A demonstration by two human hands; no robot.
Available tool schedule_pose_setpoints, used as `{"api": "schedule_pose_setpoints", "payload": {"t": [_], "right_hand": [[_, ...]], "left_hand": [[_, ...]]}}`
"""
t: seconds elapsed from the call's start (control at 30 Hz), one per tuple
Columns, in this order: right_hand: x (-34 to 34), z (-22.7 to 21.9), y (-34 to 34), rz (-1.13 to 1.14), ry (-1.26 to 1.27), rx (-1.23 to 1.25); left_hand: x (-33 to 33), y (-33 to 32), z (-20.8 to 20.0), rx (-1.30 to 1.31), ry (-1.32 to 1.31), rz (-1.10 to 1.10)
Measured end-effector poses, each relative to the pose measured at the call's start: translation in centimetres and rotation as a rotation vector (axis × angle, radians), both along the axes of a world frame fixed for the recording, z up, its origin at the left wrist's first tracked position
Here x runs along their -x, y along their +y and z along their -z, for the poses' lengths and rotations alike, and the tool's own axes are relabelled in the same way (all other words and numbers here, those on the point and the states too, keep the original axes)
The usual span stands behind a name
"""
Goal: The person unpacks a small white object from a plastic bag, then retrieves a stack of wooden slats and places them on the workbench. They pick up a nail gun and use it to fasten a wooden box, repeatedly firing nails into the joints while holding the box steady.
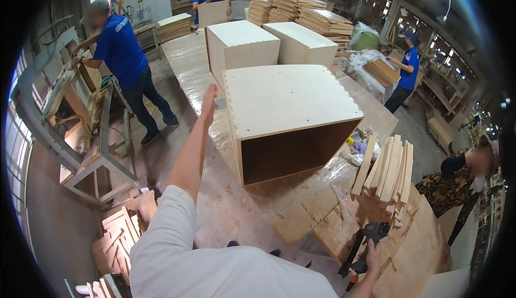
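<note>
A pale wooden cabinet box (pixel 290 96) lies on the worktable with its dark hollow side facing me. Beside its left wall I hold up my left hand (pixel 210 104), fingers stretched out and nothing in them. Whether it touches the wood I cannot tell. At the lower right, my right hand (pixel 373 256) is wrapped round the handle of a black nail gun (pixel 374 230), over the near right edge of the table. Small dark holes dot the box's top panel, and finger-like joints run along its side edges.
Two more boxes (pixel 244 33) stand behind. A bundle of wooden strips (pixel 391 166) lies to the right. Plastic sheeting covers the worktable (pixel 188 77). Panel stacks (pixel 287 7) rise at the back. Several people work around, one at a left-hand machine (pixel 80 158). Scrap wood (pixel 121 233) sits lower left.
</note>
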State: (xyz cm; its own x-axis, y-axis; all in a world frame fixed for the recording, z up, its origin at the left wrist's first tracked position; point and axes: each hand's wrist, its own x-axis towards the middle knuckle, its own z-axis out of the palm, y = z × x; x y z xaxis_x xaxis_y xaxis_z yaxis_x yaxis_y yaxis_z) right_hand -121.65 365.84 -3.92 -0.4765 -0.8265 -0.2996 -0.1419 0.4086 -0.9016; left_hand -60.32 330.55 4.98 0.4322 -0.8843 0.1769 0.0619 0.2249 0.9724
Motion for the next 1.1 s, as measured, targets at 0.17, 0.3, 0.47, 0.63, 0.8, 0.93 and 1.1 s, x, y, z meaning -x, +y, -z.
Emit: {"api": "schedule_pose_setpoints", "payload": {"t": [0.17,0.3,0.47,0.63,0.8,0.93,1.1], "right_hand": [[0.0,-0.6,1.4,0.102,0.042,-0.007],[-0.9,-0.2,0.9,0.13,0.041,-0.028],[-2.4,-0.3,-0.4,0.064,0.078,-0.052],[-1.5,-0.5,0.7,0.118,0.087,0.0],[-2.4,-2.6,1.3,0.047,0.188,0.058],[-3.6,-11.6,2.1,-0.004,0.17,0.081],[-9.2,-26.8,0.3,-0.125,0.212,0.154]], "left_hand": [[2.6,-2.1,6.5,0.038,-0.244,0.28],[0.1,-2.7,6.4,-0.05,-0.361,0.311],[-2.0,-2.2,3.4,-0.155,-0.238,0.476],[3.3,2.8,4.6,-0.056,-0.097,0.208],[10.9,13.8,8.9,0.19,-0.105,-0.04],[17.6,24.4,9.0,0.2,-0.411,0.171],[16.3,23.9,10.9,0.279,-0.549,0.152]]}}
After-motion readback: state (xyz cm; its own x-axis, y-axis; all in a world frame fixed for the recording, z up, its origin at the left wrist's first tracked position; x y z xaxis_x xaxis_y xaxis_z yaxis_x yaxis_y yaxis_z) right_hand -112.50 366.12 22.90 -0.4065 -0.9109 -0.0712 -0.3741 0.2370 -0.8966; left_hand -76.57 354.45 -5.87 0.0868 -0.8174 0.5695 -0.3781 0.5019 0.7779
